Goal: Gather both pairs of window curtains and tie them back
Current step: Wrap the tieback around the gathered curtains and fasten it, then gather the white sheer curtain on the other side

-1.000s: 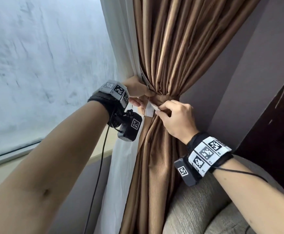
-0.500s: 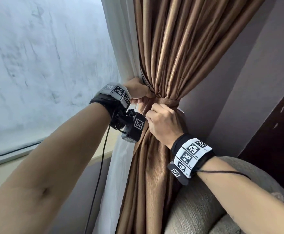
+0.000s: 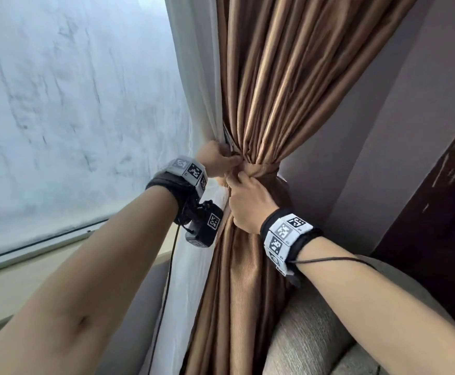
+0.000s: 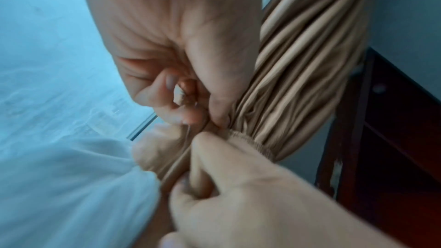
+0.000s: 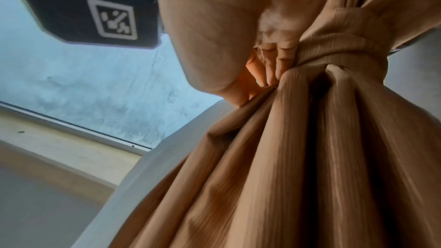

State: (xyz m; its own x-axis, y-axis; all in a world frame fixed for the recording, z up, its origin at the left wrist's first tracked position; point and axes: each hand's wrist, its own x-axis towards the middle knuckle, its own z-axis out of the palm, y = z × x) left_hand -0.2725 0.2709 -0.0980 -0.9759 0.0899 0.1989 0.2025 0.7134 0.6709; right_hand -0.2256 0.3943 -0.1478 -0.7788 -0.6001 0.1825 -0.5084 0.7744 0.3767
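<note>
Nearest, the right hand (image 3: 250,201) curls its fingers round the loose end of the tieback band (image 3: 261,170), pinching it just below the gathered waist of the brown curtain (image 3: 269,85). Just beyond, touching it, the left hand (image 3: 216,159) clenches the band's other end against the bundle's window side, beside the white sheer curtain (image 3: 193,85). The band already circles the bundle; its fastening lies hidden between the two hands. If either pinch slackens before the ends join, the band would likely spring loose and the smooth pleats spill out. Behind stand the window pane (image 3: 72,104) and the wall (image 3: 383,131).
</note>
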